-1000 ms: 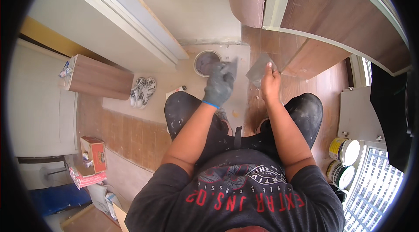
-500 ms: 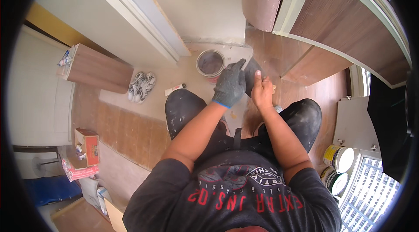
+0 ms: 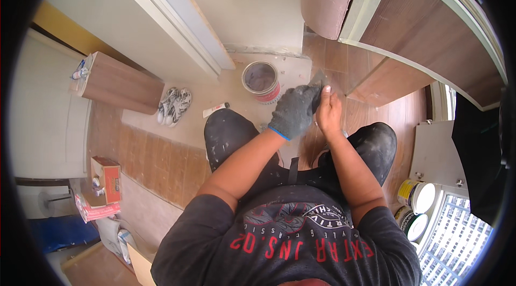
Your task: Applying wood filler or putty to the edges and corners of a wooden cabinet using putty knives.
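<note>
Two hands at work, centre of the frame: the left hand (image 3: 293, 107) in a grey glove with a blue cuff, the right hand (image 3: 329, 113) bare, nearly meeting over the floor. Both are grasping at the blade (image 3: 317, 77), gloved fingers curled tight, bare thumb upright against it; whether one blade or two overlap in there, I cannot tell.

Just right of centre, above the hands, the grey metal shows, and it points to the top of the frame, leaning slightly right. The long axis seems to run up from between the palms, though most of it is hidden.

Now the containers! One bucket (image 3: 261, 83), just left of the blade, upright and open, with a pinkish-grey paste inside, smeared up the inner wall. Over at the lower right, two tubs: one with a yellow label (image 3: 416, 194), one with a dark label (image 3: 411, 222), white tops toward us, contents out of sight, and a bit of another pale round shape below them. Lower left, one open carton (image 3: 110, 183), red and brown, something white inside it, above one pink-red box (image 3: 99, 212).

Left of centre, two shoes (image 3: 174, 107), black and white, side by side. One tube (image 3: 216, 109), white with a dark cap, lies by the left knee.
</note>
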